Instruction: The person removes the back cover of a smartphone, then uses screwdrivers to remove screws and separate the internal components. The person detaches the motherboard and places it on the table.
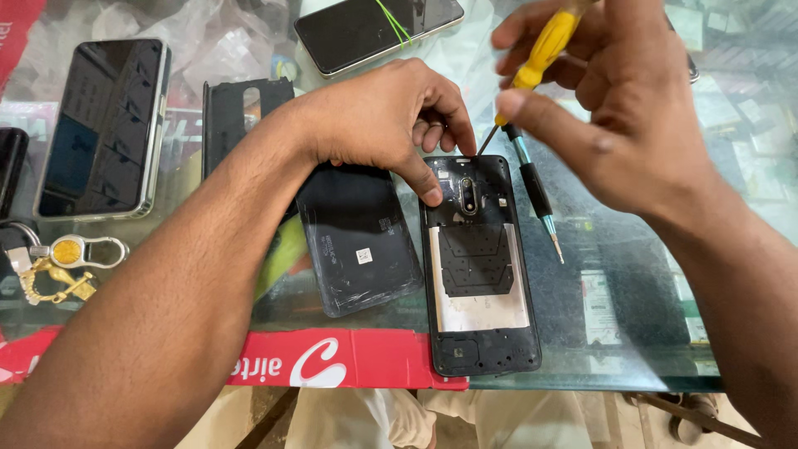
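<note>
An opened black phone (480, 266) lies back-up on the glass table, its inner frame and camera module bare. My left hand (391, 120) presses on its top left corner with the fingertips. My right hand (607, 100) grips a yellow-handled screwdriver (540, 51), whose thin tip touches the phone's top edge. The removed black back cover (357, 237) lies just left of the phone, partly under my left wrist.
A second screwdriver with a teal and black shaft (534, 193) lies right of the phone. A black phone case (241, 108), a phone in a clear case (104, 129), another phone (374, 29) and a key ring (66, 258) rest on the glass table (623, 333).
</note>
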A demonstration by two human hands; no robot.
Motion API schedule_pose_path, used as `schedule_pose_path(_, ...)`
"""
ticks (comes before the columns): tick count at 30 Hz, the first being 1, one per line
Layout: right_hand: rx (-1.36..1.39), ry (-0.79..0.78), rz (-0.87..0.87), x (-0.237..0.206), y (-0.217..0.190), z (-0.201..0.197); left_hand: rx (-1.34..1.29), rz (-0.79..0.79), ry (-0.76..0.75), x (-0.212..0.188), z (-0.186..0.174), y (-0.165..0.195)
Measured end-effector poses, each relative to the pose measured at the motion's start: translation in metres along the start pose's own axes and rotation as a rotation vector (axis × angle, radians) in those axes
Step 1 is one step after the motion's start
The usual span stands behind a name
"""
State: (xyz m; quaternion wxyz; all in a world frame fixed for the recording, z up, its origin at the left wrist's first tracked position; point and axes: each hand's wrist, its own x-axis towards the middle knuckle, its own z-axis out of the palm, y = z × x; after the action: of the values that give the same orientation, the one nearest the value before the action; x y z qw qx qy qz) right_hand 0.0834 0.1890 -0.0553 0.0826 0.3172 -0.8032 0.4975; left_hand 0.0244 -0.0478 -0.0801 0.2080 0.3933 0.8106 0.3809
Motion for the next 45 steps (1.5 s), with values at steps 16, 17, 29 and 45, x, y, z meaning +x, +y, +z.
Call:
schedule_pose_path(16, -0.143, -0.012, -0.154, -0.005, 0.017, -0.003, -0.007, -0.022, 0.009, -0.002, -0.001, 0.002)
schedule_pose_path(17, -0.071, -0.013, -0.118, -0.005, 0.017, -0.004, -0.005, -0.012, 0.008, -0.002, -0.001, 0.002)
schedule_pose_path(29, -0.144, 0.002, -0.112, -0.005, 0.018, -0.007, -0.007, -0.011, 0.009, -0.003, -0.001, 0.002)
schedule_pose_path(45, -0.092, -0.007, -0.066, -0.001, 0.007, -0.006, 0.004, -0.003, 0.012, -0.004, -0.001, 0.002)
